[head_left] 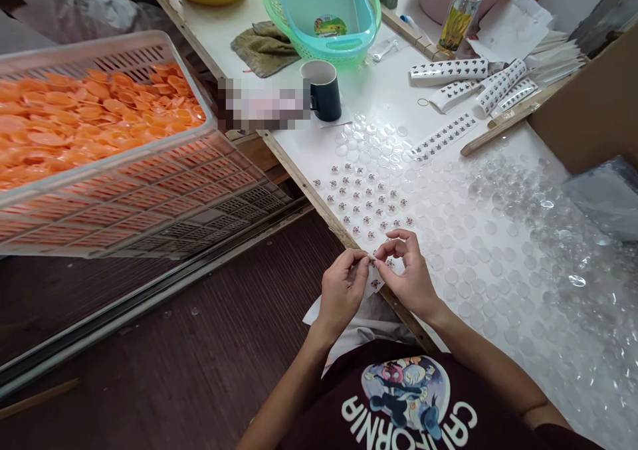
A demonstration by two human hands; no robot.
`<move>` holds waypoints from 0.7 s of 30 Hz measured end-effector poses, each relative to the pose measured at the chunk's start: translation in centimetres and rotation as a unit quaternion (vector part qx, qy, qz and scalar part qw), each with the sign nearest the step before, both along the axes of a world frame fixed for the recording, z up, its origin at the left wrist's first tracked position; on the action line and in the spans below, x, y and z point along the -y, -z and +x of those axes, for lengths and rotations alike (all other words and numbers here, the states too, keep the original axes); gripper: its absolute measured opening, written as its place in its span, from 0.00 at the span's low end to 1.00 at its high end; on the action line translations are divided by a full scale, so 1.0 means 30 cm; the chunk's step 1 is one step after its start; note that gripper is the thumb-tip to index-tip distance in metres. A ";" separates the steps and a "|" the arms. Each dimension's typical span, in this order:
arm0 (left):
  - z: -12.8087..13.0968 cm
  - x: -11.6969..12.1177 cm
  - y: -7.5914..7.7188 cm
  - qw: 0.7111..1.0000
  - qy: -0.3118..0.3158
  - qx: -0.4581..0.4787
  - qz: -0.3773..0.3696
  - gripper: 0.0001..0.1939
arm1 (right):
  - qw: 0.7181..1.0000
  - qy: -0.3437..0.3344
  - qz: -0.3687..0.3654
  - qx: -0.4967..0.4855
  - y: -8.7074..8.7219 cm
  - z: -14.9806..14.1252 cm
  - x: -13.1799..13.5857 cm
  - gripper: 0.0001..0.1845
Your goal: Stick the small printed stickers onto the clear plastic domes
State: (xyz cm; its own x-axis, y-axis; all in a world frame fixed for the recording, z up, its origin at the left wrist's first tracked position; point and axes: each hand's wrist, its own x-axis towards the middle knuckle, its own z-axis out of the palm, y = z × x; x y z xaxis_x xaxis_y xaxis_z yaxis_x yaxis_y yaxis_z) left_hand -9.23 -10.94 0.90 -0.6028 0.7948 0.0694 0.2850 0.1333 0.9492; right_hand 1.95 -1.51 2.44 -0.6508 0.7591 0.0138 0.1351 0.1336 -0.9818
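Note:
My left hand [346, 287] is closed in a pinch on a white sticker sheet [375, 285] with small printed figures, at the table's front edge. Close beside it, my right hand [406, 270] has thumb and forefinger pinched at the top of that sheet, its other fingers loosely curled. What lies between those right fingertips is too small to make out. Just beyond the hands, rows of clear discs with printed stickers [356, 205] lie on the white table [294, 147]. Plain clear discs [468, 257] spread to the right of my right hand.
Left of the table stands a plastic crate [149, 157] of orange oval pieces [74, 111]. A dark mug [326, 94], green basket [371, 44], brown cloth [264, 48] and glass [459, 18] stand farther back. Curled sticker sheets [448, 71] and a wooden strip [498, 127] lie back right.

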 end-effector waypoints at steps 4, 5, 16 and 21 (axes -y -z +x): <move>0.000 0.001 0.010 1.000 -0.008 0.002 -0.010 0.10 | 1.000 0.005 0.013 0.003 -0.004 -0.001 0.001 0.23; -0.001 0.002 0.014 1.000 -0.013 0.004 -0.013 0.11 | 1.000 0.007 0.015 0.004 -0.004 -0.001 0.003 0.23; -0.013 0.011 0.005 0.999 -0.015 0.044 -0.009 0.13 | 0.997 0.052 -0.007 -0.065 -0.076 0.060 -0.027 0.18; -0.013 0.009 0.008 0.999 -0.017 0.040 -0.014 0.13 | 0.999 0.041 0.024 0.003 -0.101 0.100 -0.061 0.23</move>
State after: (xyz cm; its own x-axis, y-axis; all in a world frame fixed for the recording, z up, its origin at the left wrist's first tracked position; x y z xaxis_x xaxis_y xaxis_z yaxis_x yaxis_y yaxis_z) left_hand -9.61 -11.20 0.65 -0.6315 0.7754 -0.0020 0.2036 0.1684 0.9645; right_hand 4.94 0.31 5.46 -0.5859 0.8090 0.0477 0.1540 0.1689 -0.9735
